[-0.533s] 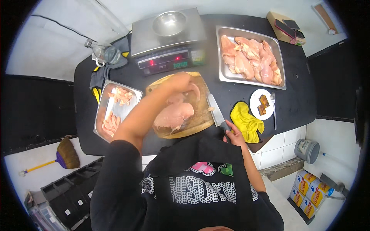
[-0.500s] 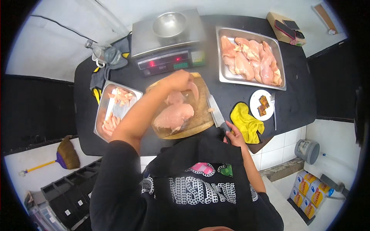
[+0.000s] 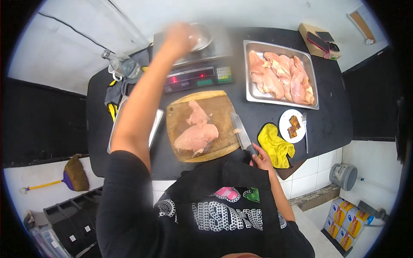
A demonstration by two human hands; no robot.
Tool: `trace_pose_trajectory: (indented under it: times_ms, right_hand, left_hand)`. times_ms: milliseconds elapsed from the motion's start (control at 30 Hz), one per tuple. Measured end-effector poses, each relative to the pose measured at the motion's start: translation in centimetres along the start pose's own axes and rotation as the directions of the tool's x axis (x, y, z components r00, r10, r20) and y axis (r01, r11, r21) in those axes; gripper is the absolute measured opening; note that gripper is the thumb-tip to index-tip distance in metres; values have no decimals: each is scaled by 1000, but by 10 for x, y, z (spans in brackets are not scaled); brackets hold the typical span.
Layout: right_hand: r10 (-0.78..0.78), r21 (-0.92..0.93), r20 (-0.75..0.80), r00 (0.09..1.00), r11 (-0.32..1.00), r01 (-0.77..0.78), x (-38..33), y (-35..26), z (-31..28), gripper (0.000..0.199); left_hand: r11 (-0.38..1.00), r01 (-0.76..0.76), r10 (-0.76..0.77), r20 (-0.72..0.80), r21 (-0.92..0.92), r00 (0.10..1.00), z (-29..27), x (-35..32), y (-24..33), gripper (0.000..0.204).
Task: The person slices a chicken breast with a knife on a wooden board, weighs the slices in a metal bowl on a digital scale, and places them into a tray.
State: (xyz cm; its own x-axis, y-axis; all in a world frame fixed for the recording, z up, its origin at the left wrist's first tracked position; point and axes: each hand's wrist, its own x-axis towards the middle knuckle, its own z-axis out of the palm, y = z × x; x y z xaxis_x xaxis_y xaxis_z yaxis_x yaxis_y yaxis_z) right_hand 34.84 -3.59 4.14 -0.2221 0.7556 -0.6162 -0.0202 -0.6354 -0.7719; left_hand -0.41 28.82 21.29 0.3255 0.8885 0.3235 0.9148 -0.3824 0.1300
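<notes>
My left hand (image 3: 180,38) is stretched out over the metal bowl (image 3: 202,39) on the grey scale (image 3: 198,75). It is blurred, and what it holds does not show. My right hand (image 3: 260,157) grips the handle of a knife (image 3: 241,131) whose blade rests on the right edge of the round wooden cutting board (image 3: 215,107). Two pieces of raw chicken (image 3: 195,135) lie on the board.
A steel tray (image 3: 279,47) of raw chicken fillets stands at the back right. A yellow cloth (image 3: 275,144), a white plate (image 3: 289,125) with a fork and a second steel tray (image 3: 155,122) under my left arm share the black table. A cardboard box (image 3: 318,41) sits far right.
My left hand has left the chicken on the cutting board and reached up and away to the scale's bowl. The right hand still holds the knife in the same place.
</notes>
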Motion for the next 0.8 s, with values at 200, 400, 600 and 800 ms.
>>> trace_pose_trajectory:
  times_ms: [200,400,600,800]
  right_hand:
    - [-142,-9,-79,987,990,142,-11,-20,25,52]
    - [-296,-103,-67,953,952,288,-9,-51,69,52]
    - [-332,-76,15,943,940,332,-4,-52,92,51]
    - [-325,-65,54,944,942,328,-8,-56,95,50]
  left_hand:
    - [629,564,-286,515,-535,808,60,-141,100,60]
    - [-299,537,-409,614,-789,675,93,-202,161,51]
    - [-341,366,-575,500,-866,648,92,-220,139,27]
    - [-37,452,-672,357,-891,649,55,-244,69,7]
